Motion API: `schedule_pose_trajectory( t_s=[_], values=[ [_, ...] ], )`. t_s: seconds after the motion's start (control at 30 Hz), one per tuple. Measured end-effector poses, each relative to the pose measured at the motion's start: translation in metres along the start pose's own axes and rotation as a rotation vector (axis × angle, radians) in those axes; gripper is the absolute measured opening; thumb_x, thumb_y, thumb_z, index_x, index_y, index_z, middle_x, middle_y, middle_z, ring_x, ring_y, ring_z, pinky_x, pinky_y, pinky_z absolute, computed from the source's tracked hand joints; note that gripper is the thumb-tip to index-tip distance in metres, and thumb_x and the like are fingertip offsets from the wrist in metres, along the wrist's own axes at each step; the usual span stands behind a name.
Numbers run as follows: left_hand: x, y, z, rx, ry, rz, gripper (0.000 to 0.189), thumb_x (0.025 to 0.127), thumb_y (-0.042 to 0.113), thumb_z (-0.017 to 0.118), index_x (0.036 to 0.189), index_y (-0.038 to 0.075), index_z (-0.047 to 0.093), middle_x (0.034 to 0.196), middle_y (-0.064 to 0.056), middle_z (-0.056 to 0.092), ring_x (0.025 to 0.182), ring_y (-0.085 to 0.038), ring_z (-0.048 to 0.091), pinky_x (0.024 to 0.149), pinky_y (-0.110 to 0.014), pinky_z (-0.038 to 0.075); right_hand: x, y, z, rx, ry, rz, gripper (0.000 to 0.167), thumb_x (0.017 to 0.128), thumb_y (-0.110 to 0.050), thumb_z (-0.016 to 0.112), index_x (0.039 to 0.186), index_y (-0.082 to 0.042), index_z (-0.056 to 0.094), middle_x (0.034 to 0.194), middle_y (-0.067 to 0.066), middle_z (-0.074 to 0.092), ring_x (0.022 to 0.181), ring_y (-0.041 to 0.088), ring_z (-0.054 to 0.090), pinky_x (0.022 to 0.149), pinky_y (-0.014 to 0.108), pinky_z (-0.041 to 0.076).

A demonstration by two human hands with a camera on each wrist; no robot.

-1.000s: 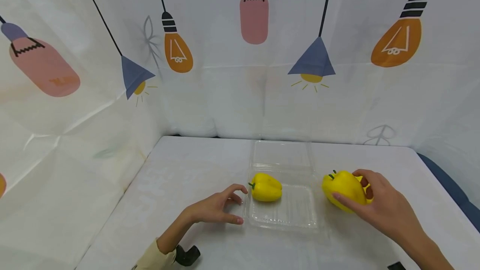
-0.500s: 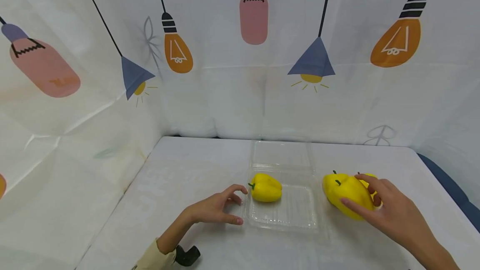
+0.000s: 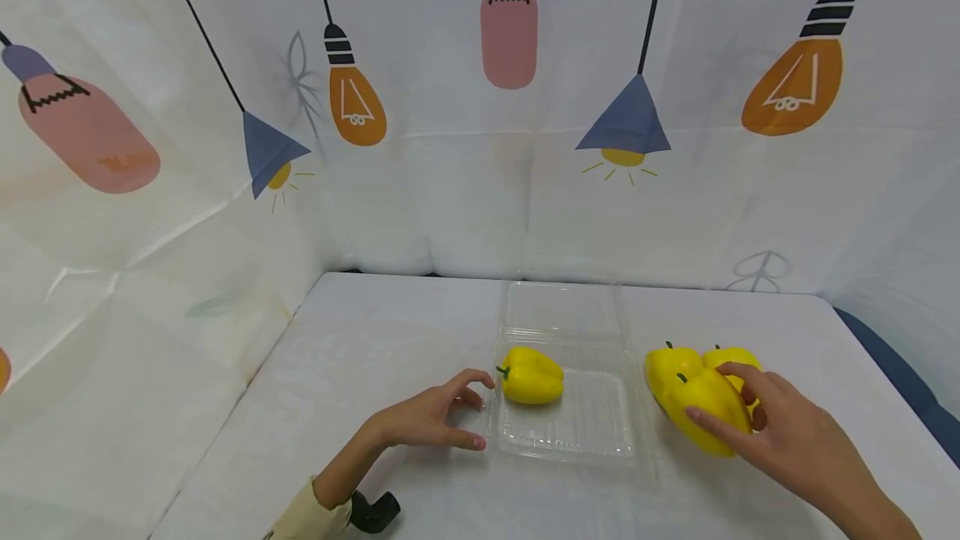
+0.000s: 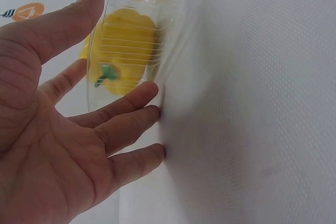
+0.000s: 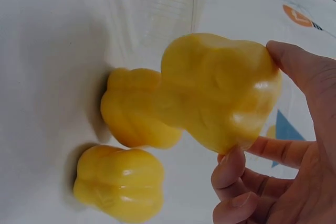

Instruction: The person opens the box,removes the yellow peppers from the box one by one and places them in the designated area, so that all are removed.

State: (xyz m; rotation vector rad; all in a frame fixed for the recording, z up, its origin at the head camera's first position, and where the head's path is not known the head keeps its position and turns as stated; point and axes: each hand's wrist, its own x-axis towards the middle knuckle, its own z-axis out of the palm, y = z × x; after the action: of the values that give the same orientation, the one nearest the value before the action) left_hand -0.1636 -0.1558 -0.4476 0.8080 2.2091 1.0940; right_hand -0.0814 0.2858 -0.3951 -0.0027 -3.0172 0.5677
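Note:
My right hand (image 3: 798,432) pinches a yellow bell pepper (image 3: 707,411) between thumb and fingers, held off the table in the right wrist view. Two more yellow bell peppers stand on the table behind it: one at the left (image 3: 670,363), partly hidden by the held one, and one at the right (image 3: 731,357), partly covered by my fingers. A fourth yellow bell pepper (image 3: 532,375) lies on its side in an open clear plastic clamshell box (image 3: 600,427). Beside that box's left edge, my left hand (image 3: 438,415) rests with spread, relaxed fingers and holds nothing.
The clamshell's lid (image 3: 562,308) lies folded back toward the rear of the white table (image 3: 390,332). A white curtain (image 3: 450,198) printed with lamps hangs behind and to the left. Something dark blue (image 3: 900,365) shows past the right table edge.
My right hand has drawn the held pepper toward me and slightly right, uncovering more of the two peppers behind. My left hand and the box have stayed put.

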Motion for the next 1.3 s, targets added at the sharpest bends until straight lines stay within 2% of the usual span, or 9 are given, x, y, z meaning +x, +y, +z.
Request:
schedule_pose_trajectory(
  t_s=[0.2, 0.53, 0.9, 1.3],
  values=[
    [0.000, 0.002, 0.000, -0.004, 0.002, -0.008, 0.070, 0.086, 0.035, 0.078, 0.141, 0.027, 0.034, 0.127, -0.001, 0.059, 0.122, -0.020, 0.052, 0.105, -0.052, 0.037, 0.000, 0.003, 0.002, -0.025, -0.068, 0.034, 0.088, 0.078, -0.073, 0.065, 0.127, -0.001, 0.051, 0.090, 0.006, 0.056, 0.073, 0.021, 0.051, 0.054, 0.032, 0.041],
    [0.000, 0.001, 0.001, 0.011, 0.004, -0.007, 0.070, 0.087, 0.038, 0.077, 0.141, 0.028, 0.034, 0.127, 0.001, 0.059, 0.122, -0.018, 0.052, 0.105, -0.051, 0.037, 0.001, 0.005, 0.007, -0.026, -0.134, 0.065, 0.093, 0.076, -0.074, 0.066, 0.126, 0.001, 0.050, 0.086, 0.006, 0.054, 0.072, 0.021, 0.050, 0.055, 0.032, 0.043],
    [0.000, 0.001, 0.000, 0.016, 0.003, 0.012, 0.070, 0.087, 0.035, 0.077, 0.141, 0.027, 0.034, 0.127, -0.002, 0.060, 0.122, -0.019, 0.052, 0.106, -0.053, 0.036, 0.001, 0.006, 0.012, -0.027, -0.187, 0.077, 0.094, 0.076, -0.074, 0.065, 0.128, 0.002, 0.047, 0.084, 0.005, 0.053, 0.068, 0.019, 0.048, 0.055, 0.032, 0.043],
    [0.000, 0.001, 0.000, 0.003, 0.007, -0.001, 0.070, 0.086, 0.033, 0.078, 0.140, 0.029, 0.034, 0.127, -0.001, 0.060, 0.122, -0.019, 0.052, 0.106, -0.054, 0.035, 0.000, 0.006, 0.019, -0.021, -0.239, 0.092, 0.095, 0.076, -0.075, 0.064, 0.127, 0.003, 0.048, 0.084, 0.004, 0.054, 0.068, 0.019, 0.048, 0.057, 0.032, 0.043]
  ],
)
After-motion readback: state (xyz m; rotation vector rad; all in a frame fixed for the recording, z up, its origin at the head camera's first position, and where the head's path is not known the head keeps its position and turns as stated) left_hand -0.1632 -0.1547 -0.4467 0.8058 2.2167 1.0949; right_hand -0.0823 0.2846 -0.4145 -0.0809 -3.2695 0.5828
